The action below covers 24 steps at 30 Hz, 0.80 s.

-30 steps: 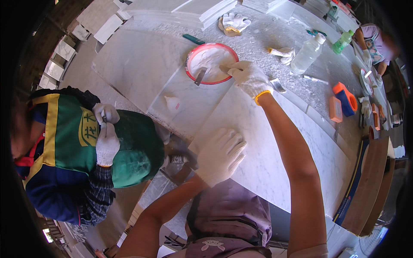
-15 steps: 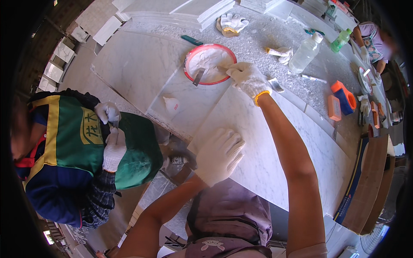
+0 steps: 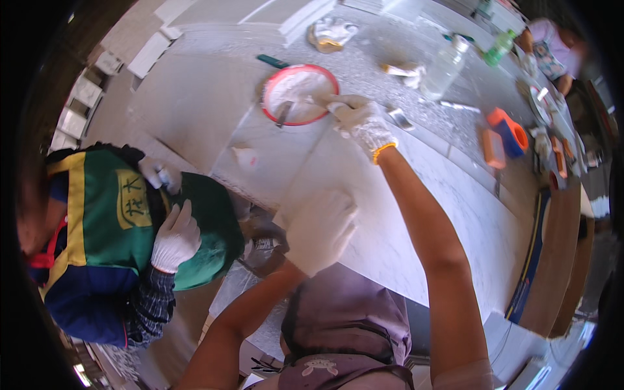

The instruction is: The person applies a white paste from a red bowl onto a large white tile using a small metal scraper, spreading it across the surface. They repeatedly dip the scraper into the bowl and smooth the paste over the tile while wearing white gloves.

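Observation:
My left hand (image 3: 322, 231), in a white knit glove, rests flat on a white grey-veined marble slab (image 3: 396, 214), fingers stretched out. My right hand (image 3: 362, 123), gloved with a yellow cuff, is closed at the right rim of a red-rimmed bowl (image 3: 333, 79). A thin scraper, blurred by motion, seems to run from its fingers into the white paste (image 3: 298, 90). A second metal scraper (image 3: 283, 114) leans over the bowl's near rim. Left of my right hand, a small white lump with a red mark (image 3: 245, 156) lies on the neighbouring slab.
Beyond lie white gloves (image 3: 333, 34), a clear bottle (image 3: 444, 69), a green bottle (image 3: 499, 48), a metal scraper (image 3: 400, 119) and orange blocks (image 3: 493, 149). At left sits a gloved co-worker in a green apron (image 3: 104, 208); another person (image 3: 552, 49) works far right. Cardboard (image 3: 559, 260) stands at right.
The view has shifted slightly, so the bowl and bench appear farther left. My right hand stays at the bowl, my left on the slab. The green-aproned co-worker's hands have moved apart.

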Each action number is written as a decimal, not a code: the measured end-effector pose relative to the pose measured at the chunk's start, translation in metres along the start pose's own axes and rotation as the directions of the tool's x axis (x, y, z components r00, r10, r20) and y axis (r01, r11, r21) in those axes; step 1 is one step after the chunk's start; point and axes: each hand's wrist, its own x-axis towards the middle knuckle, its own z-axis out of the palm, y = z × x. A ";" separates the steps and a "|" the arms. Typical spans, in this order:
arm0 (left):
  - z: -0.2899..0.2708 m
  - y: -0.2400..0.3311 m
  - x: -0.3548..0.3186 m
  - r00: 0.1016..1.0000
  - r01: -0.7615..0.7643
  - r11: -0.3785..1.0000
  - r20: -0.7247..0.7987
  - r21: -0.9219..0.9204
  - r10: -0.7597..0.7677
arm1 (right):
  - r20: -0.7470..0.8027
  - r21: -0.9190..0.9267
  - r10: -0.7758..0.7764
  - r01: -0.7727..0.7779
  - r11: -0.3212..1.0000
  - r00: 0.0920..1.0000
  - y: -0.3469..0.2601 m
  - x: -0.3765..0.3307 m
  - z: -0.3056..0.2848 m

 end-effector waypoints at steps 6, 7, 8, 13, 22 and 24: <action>0.016 -0.005 -0.012 0.996 -0.060 0.985 -0.054 0.159 0.069 | -0.002 0.204 0.172 -0.168 0.965 0.985 -0.014 -0.102 -0.033; 0.017 -0.005 -0.014 0.997 -0.040 0.986 -0.058 0.161 0.050 | -0.061 0.179 0.196 -0.182 0.967 0.979 -0.012 -0.124 -0.041; 0.018 -0.006 -0.015 0.997 -0.039 0.986 -0.057 0.162 0.049 | -0.091 0.177 0.154 -0.137 0.975 0.984 -0.009 -0.143 -0.049; 0.021 -0.008 -0.017 0.998 -0.039 0.978 -0.030 0.204 0.046 | -0.330 0.123 0.270 -0.242 0.962 0.905 0.018 -0.214 -0.105; 0.020 -0.005 -0.017 0.999 -0.044 0.971 -0.018 0.235 0.050 | -0.548 -0.058 0.089 -0.144 0.988 0.832 0.068 -0.218 -0.144; 0.019 -0.004 -0.017 0.999 -0.032 0.970 -0.026 0.239 0.039 | -0.570 -0.127 0.021 -0.113 0.985 0.821 0.075 -0.215 -0.141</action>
